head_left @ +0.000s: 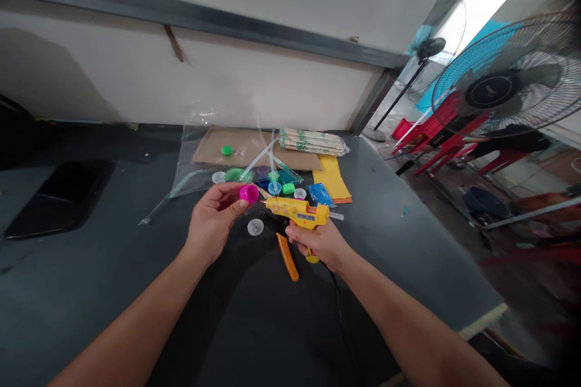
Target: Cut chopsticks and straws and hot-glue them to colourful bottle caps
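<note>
Between the thumb and fingers of my left hand [212, 217] is a magenta bottle cap [249, 193], its hollow side turned partly toward me. My right hand [320, 242] is wrapped round the handle of a yellow glue gun [297, 211]. The gun's nozzle points left and sits close to the cap; whether they touch I cannot tell. A clear glue stick [336, 216] pokes out of its back end. Below the nozzle, a white translucent cap [255, 227] lies on the dark table. An orange-handled tool [287, 257] rests nearer me, left of the gun's handle.
Behind my hands are cardboard [213, 146], a clear plastic bag [190, 163], several caps, a wrapped bundle of sticks [313, 141] and yellow sheets [336, 176]. A black phone-like slab [61, 196] lies left. A black cord [338, 302] trails toward me. A fan [494, 91] stands right.
</note>
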The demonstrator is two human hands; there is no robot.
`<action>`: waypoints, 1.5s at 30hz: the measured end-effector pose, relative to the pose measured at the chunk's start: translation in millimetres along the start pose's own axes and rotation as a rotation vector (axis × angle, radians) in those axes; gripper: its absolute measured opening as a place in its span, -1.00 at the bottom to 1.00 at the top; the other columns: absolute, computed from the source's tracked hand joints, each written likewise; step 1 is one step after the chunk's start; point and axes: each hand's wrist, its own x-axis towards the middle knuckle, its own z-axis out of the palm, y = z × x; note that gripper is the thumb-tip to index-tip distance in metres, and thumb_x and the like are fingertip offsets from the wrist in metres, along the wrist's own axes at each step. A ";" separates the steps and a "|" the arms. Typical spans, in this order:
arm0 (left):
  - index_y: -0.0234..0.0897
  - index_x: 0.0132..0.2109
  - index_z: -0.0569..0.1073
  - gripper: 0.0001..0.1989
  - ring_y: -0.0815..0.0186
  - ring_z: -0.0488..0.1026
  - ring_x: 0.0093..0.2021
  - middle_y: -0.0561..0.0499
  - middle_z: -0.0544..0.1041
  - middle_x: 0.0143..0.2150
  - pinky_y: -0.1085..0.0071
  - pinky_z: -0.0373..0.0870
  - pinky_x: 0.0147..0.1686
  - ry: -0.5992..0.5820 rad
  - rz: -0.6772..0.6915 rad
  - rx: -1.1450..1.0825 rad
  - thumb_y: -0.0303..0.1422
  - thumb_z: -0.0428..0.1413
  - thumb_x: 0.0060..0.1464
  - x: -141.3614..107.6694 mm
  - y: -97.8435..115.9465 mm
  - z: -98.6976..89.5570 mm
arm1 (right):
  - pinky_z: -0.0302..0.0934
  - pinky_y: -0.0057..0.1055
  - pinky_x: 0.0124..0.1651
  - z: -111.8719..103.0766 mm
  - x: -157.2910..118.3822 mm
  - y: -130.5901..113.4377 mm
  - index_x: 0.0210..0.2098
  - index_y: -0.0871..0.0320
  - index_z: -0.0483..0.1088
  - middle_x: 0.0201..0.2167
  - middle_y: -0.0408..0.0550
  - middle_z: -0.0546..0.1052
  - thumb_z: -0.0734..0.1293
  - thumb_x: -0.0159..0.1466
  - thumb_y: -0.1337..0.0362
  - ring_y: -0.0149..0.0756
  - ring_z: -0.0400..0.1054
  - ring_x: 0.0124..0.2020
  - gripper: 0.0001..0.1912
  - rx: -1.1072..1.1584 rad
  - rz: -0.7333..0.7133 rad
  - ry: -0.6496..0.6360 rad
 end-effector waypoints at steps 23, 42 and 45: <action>-0.24 -0.17 0.50 -0.69 0.32 0.53 -0.18 0.01 0.58 -0.20 0.39 0.48 -0.13 -0.002 -0.025 0.003 -0.40 0.31 -0.13 -1.0 1.7 0.4 | 0.02 -0.53 -0.68 0.0 -1.4 -4.5 -0.47 0.18 0.33 -0.63 -0.20 0.38 0.40 0.03 0.17 -0.56 0.12 -0.74 -0.78 0.002 -0.013 0.011; -0.28 -0.18 0.52 -0.75 0.28 0.56 -0.21 -0.03 0.61 -0.24 0.33 0.50 -0.11 -0.063 -0.113 -0.042 -0.32 0.28 -0.05 -3.6 3.2 1.2 | 0.01 -0.54 -0.68 -1.5 -1.7 -5.5 -0.46 0.18 0.31 -0.59 -0.19 0.40 0.39 0.03 0.16 -0.57 0.13 -0.74 -0.76 0.019 -0.050 0.027; -0.28 -0.18 0.53 -0.75 0.28 0.56 -0.23 -0.03 0.61 -0.23 0.34 0.50 -0.12 -0.061 -0.107 -0.045 -0.31 0.28 -0.05 -3.8 3.3 1.3 | 0.00 -0.54 -0.68 -1.4 -0.9 -5.2 -0.46 0.18 0.32 -0.59 -0.18 0.40 0.39 0.03 0.18 -0.57 0.13 -0.74 -0.78 0.011 -0.051 0.030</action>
